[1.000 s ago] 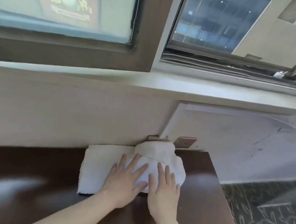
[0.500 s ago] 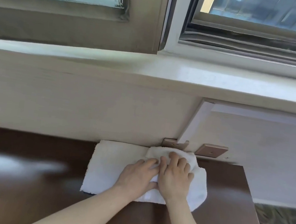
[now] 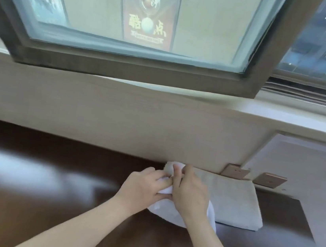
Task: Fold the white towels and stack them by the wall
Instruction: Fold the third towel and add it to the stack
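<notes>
Fingers (image 3: 166, 178) of the left hand (image 3: 143, 187) curl tight around a bunched white towel (image 3: 164, 210), and the right hand (image 3: 189, 195) is pressed in beside it, its own fingers (image 3: 177, 172) pinched on a raised fold of the same cloth. Both bare forearms reach up from the bottom edge and meet over the bundle, knuckles touching. That soft rounded towel sits on the dark glossy worktop (image 3: 46, 180), spilling out below the wrists. Just to its right lies a folded towel (image 3: 234, 201), flat and rectangular, its far edge up against the wall (image 3: 116, 121) and its left part hidden under the right hand; whether the bundle overlaps it I cannot tell. Past the folded one, two small tan plates (image 3: 234, 171) stand at the foot of the wall, side by side. Higher up runs a pale sill (image 3: 283, 116), and above it a brown-framed window (image 3: 136, 66) tilts across the top, with a poster (image 3: 148, 24) of billiard balls behind the glass.
</notes>
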Demonstrator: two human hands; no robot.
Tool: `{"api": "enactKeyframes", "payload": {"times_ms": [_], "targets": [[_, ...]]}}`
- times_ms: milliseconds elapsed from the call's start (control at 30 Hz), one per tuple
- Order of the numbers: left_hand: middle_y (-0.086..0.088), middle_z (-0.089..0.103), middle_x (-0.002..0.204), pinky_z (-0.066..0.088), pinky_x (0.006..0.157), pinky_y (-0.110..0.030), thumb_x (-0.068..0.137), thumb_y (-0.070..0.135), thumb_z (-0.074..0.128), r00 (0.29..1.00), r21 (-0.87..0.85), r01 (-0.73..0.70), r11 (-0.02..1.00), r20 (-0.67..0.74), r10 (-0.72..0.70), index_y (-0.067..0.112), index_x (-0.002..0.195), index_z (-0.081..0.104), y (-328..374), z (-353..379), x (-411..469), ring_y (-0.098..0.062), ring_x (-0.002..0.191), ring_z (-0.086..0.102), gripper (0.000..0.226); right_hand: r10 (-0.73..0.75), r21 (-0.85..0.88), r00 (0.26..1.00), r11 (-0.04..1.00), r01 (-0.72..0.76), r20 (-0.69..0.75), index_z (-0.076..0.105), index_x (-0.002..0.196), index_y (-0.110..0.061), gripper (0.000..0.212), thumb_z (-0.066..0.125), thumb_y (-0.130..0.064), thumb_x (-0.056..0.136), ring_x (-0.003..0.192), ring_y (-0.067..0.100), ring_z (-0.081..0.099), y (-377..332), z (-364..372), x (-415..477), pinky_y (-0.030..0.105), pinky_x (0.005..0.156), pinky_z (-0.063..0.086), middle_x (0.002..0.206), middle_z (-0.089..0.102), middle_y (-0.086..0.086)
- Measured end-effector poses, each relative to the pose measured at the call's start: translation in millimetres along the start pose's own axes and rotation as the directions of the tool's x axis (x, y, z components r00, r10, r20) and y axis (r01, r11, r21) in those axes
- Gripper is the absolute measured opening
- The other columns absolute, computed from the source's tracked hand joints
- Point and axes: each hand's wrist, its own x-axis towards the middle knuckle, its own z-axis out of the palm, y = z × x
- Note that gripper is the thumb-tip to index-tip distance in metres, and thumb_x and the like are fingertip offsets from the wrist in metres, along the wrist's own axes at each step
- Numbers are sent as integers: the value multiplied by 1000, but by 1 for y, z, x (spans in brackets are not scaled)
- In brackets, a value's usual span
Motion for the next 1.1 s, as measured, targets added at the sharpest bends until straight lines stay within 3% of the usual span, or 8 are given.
{"api": "enactKeyframes", "payload": {"times_ms": [100, 267, 400, 533, 633, 800, 1000, 1100], "targets": [[14, 64, 80, 31, 37, -20, 96, 55, 54, 998, 85, 37, 996, -47, -33, 33, 98, 72, -45, -67, -49, -9, 56, 39, 29, -85, 81, 989, 994, 75, 121, 51, 102, -17, 53, 17, -57, 98, 83, 23, 58, -81, 10, -29, 37, 69, 43, 82, 60, -4], [13, 67, 89, 27, 40, -18, 98, 57, 46, 997, 178, 75, 981, -41, -68, 31, 102, 73, -133, -179, -147, -10, 57, 45, 37, -240, 67, 965, 970, 234, 106, 51, 102, -16, 51, 19, -57, 101, 88, 30, 64, -228, 46, -88, 37, 68, 38, 92, 68, 2], [11, 69, 92, 42, 37, -23, 100, 58, 39, 995, 179, 95, 979, -44, -89, 32, 110, 71, -184, -248, -207, -12, 59, 49, 42, -292, 117, 947, 953, 278, 131, 51, 100, -17, 56, 15, -60, 99, 83, 27, 64, -319, 71, -126, 38, 71, 47, 90, 68, 1], [14, 69, 98, 41, 39, -19, 91, 52, 59, 988, 225, 149, 963, -81, -134, 39, 109, 73, -222, -285, -244, -11, 61, 48, 26, -332, 133, 932, 940, 314, 148, 49, 90, -18, 66, 7, -69, 91, 78, 27, 62, -373, 84, -138, 38, 72, 47, 81, 66, 1], [15, 69, 106, 37, 43, -16, 88, 53, 61, 981, 254, 189, 949, -84, -173, 40, 104, 75, -250, -297, -262, -11, 64, 48, 25, -316, 120, 938, 946, 301, 140, 47, 78, -19, 71, 0, -72, 83, 75, 28, 60, -389, 91, -128, 38, 72, 44, 74, 62, 0], [13, 70, 110, 41, 42, -20, 91, 53, 57, 985, 266, 169, 949, -63, -157, 39, 99, 75, -296, -304, -276, -12, 66, 52, 25, -252, 48, 960, 968, 248, 125, 48, 71, -19, 66, 10, -68, 94, 74, 28, 56, -387, 115, -95, 39, 72, 43, 70, 58, -1], [11, 70, 108, 38, 45, -18, 86, 50, 59, 971, 256, 204, 945, 71, -229, 37, 95, 76, -360, -312, -295, -16, 69, 57, 23, -93, -72, 979, 992, 108, 183, 62, 80, -19, 78, 5, -69, 93, 80, 29, 56, -359, 153, -45, 37, 72, 40, 79, 62, 2], [9, 71, 110, 46, 47, -21, 89, 55, 54, 954, 276, 232, 933, 125, -274, 36, 95, 77, -405, -313, -308, -17, 74, 62, 30, 13, -182, 975, 983, 29, 223, 67, 90, -19, 81, 2, -68, 94, 80, 29, 52, -333, 167, -19, 37, 73, 38, 82, 58, 4]]}}
